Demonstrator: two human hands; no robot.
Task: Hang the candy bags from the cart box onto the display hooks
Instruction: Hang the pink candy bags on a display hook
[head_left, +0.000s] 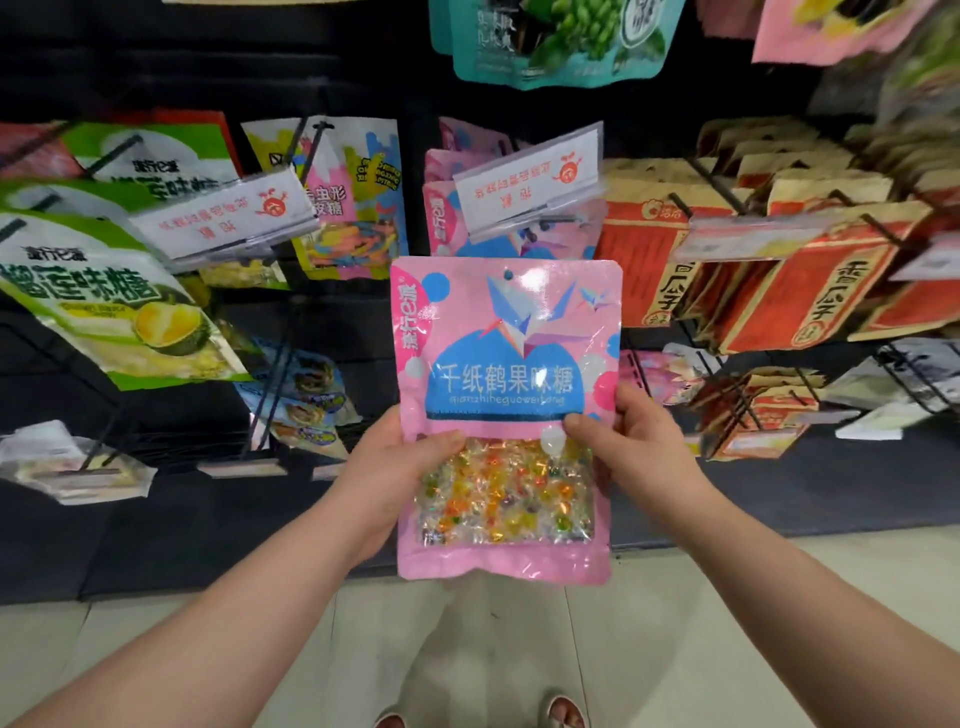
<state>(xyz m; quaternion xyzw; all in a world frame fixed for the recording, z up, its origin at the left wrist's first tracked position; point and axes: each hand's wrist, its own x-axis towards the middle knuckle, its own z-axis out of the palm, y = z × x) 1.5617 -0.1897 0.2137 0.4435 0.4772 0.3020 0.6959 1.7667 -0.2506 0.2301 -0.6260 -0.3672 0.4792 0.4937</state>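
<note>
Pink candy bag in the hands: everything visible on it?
The pink candy bag is a flat, glossy plastic pouch, held upright facing the camera before the display. Blue-and-white print with a paper-crane graphic fills its upper half; a clear window below shows small multicoloured wrapped candies. A round hang hole at top centre appears not yet on a hook. The left hand and right hand grip its side edges at mid-height, thumbs on the front.
</note>
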